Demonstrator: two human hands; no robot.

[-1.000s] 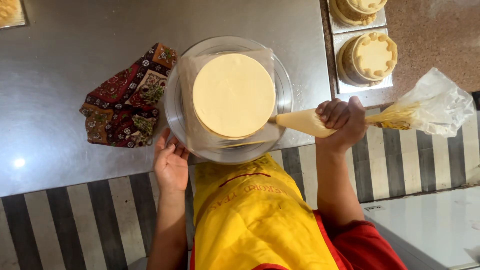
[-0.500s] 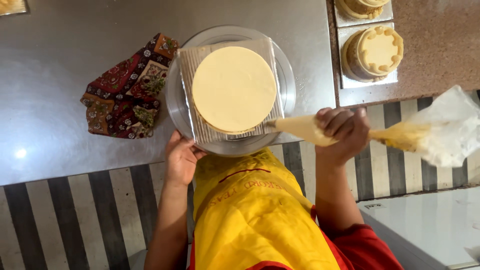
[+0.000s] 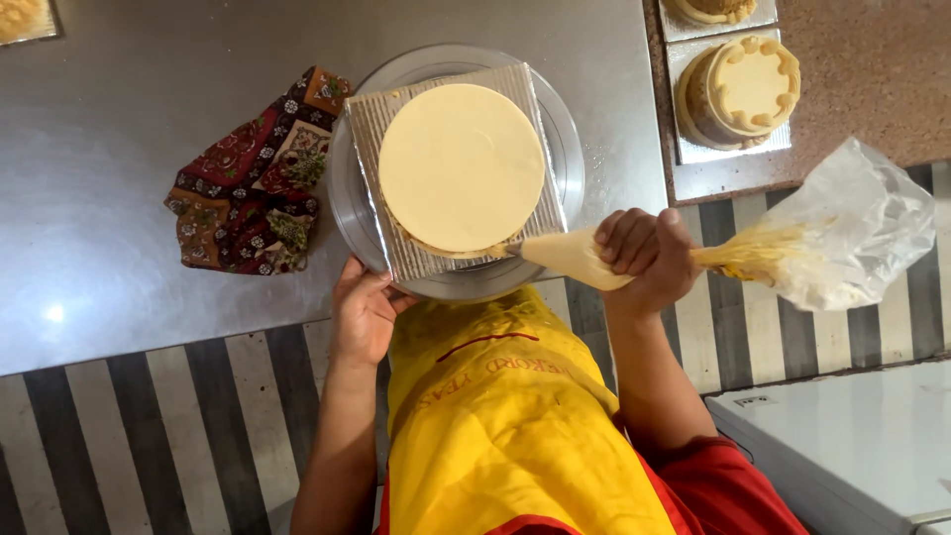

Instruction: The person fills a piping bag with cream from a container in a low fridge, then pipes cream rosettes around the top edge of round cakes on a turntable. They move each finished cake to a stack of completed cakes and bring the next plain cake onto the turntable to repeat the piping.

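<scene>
The steel bench (image 3: 149,129) fills most of the view, and near its front edge stands a round turntable (image 3: 565,149) carrying a ridged square board (image 3: 381,129) with a smooth, pale yellow cake (image 3: 461,166) centred on it. A patterned cloth (image 3: 253,178) lies just beside the turntable on its left, and two more cakes sit on boards at the far right, the nearer one (image 3: 748,84) already edged with a piped border. The right hand (image 3: 644,258) has its grip closed tight around a piping bag (image 3: 584,260) of cream, the slack plastic tail trailing off to the right, the tip touching or just beside the cake's lower edge. The left hand (image 3: 365,309) rests with fingers curled on the turntable's front rim. To pipe well here, I judge the squeeze should stay even, the tip held steady against the cake's base, while the left hand turns the stand slowly and smoothly.
</scene>
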